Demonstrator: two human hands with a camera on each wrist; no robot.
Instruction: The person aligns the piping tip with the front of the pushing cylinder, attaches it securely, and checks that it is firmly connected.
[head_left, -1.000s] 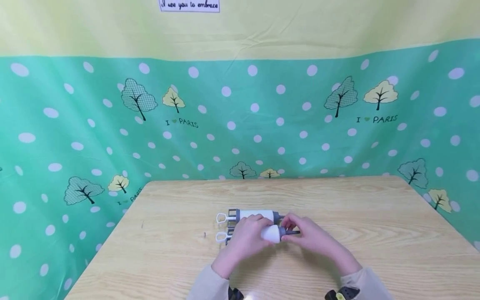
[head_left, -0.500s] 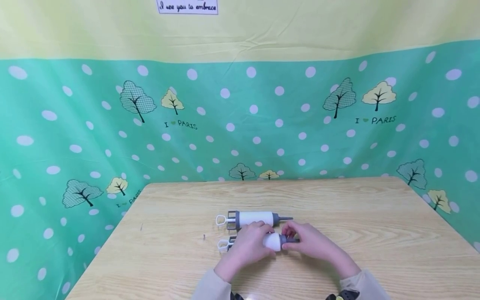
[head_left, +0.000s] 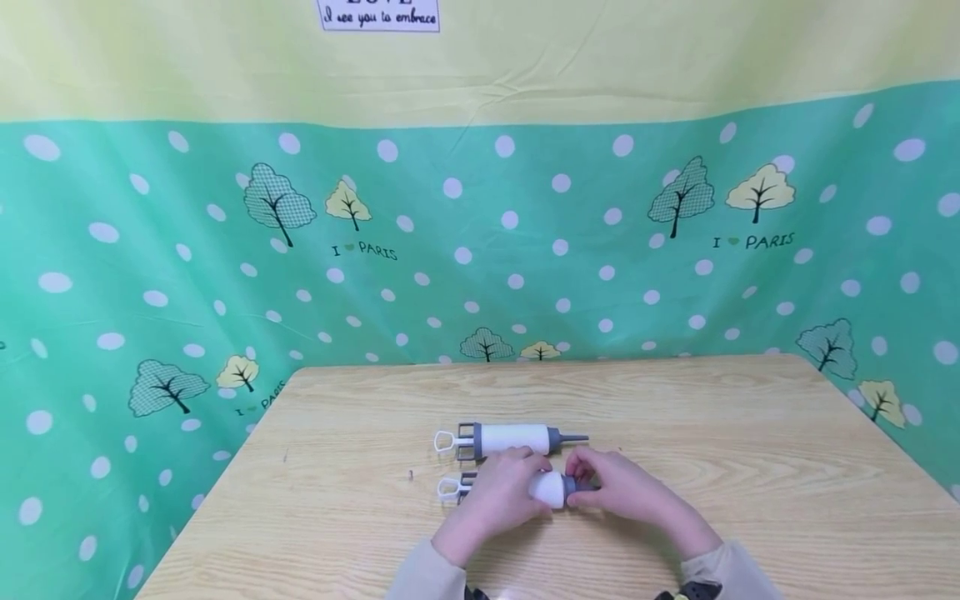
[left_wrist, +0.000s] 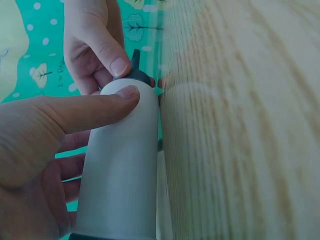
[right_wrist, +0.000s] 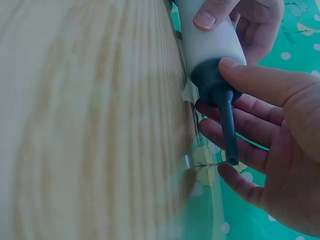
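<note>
On the table lie two balloon pumps with white barrels, grey nozzles and white ring handles. In the head view my left hand (head_left: 510,492) grips the barrel of the near balloon pump (head_left: 549,490), hiding much of it. My left thumb (left_wrist: 107,107) lies along the barrel in the left wrist view. At the pump's other end, my right hand (head_left: 622,483) pinches the grey collar (right_wrist: 207,77), the nozzle (right_wrist: 228,127) pointing out past the thumb. The far balloon pump (head_left: 516,437) lies parallel behind, untouched as far as I can tell.
A wooden table (head_left: 322,517) carries both pumps. One tiny dark mark or bit (head_left: 410,475) is left of the handles. Behind the table hangs a green and yellow curtain (head_left: 510,242) printed with dots and trees.
Both hands have drawn the near pump slightly toward me, widening the gap to the far pump. More of the far pump's barrel and nozzle shows. The hold looks the same.
</note>
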